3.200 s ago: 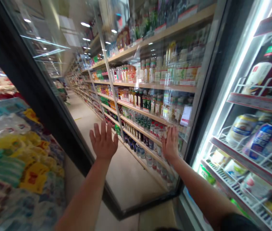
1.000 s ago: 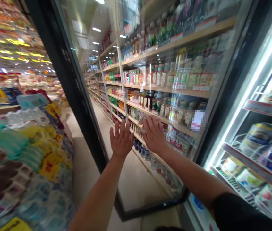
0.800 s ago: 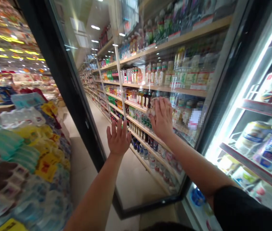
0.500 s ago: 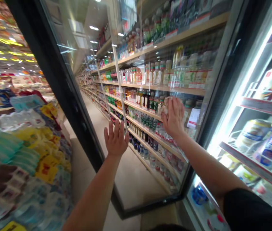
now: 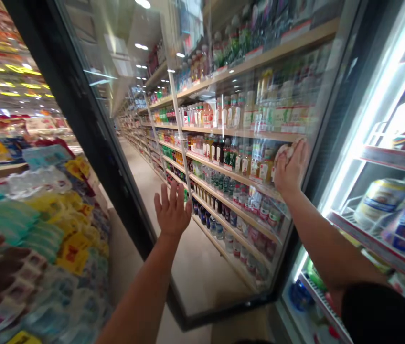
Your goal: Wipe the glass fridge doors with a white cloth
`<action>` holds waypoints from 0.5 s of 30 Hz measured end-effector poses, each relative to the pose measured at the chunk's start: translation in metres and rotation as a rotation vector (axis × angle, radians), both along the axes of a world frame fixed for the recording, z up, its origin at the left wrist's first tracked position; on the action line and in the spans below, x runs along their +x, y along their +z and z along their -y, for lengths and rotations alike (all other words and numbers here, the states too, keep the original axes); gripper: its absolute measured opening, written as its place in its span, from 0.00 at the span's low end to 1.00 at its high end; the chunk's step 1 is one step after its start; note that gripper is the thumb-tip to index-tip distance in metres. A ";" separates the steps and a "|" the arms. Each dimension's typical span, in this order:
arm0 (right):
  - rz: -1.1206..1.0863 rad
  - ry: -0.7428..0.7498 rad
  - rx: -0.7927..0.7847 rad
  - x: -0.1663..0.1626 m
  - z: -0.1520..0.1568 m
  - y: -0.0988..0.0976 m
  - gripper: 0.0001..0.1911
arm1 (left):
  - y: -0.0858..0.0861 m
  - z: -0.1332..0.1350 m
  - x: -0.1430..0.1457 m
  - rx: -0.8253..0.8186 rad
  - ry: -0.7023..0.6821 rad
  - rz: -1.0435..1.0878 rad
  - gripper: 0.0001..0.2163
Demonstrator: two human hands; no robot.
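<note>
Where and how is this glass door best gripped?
Probably by the black frame along its outer edge, with the left hand coming from the left: it is long, straight and stands away from the lit shelves, whereas the flat glass pane offers little to hold.

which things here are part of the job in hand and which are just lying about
Seem part of the job:
- cloth, bunched in the right hand
- door, its glass in front of both hands
- left hand, spread open

Just around:
- bottles seen through the glass
- cans at right
- yellow packs at left
</note>
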State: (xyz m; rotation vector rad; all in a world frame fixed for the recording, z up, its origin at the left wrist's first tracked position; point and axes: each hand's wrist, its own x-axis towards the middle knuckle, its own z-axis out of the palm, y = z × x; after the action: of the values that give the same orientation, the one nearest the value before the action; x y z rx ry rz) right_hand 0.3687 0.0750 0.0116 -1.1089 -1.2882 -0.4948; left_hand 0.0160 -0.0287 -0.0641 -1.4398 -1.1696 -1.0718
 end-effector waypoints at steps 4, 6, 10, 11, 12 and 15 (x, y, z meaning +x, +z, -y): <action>0.032 0.058 0.014 -0.017 0.009 -0.031 0.37 | -0.002 0.000 0.000 -0.014 0.026 -0.002 0.32; 0.060 0.069 0.020 -0.028 0.012 -0.048 0.37 | -0.002 0.001 0.000 -0.001 0.045 -0.016 0.33; 0.081 0.051 0.060 -0.039 0.010 -0.026 0.36 | -0.002 0.001 0.000 -0.019 0.005 0.012 0.32; 0.092 0.052 0.068 -0.042 0.010 -0.014 0.37 | -0.002 0.002 0.001 -0.024 -0.011 0.022 0.32; 0.108 0.057 0.073 -0.047 0.011 -0.005 0.37 | -0.002 0.002 0.001 -0.025 -0.020 0.026 0.32; 0.184 0.083 0.078 -0.071 0.026 -0.002 0.37 | -0.001 0.003 0.002 -0.001 0.010 -0.002 0.32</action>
State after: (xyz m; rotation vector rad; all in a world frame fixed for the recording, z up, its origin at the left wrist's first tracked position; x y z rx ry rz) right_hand 0.2982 0.0490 0.0092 -0.9584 -1.4567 -0.5904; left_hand 0.0183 -0.0322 -0.0653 -1.4337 -1.1753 -1.0631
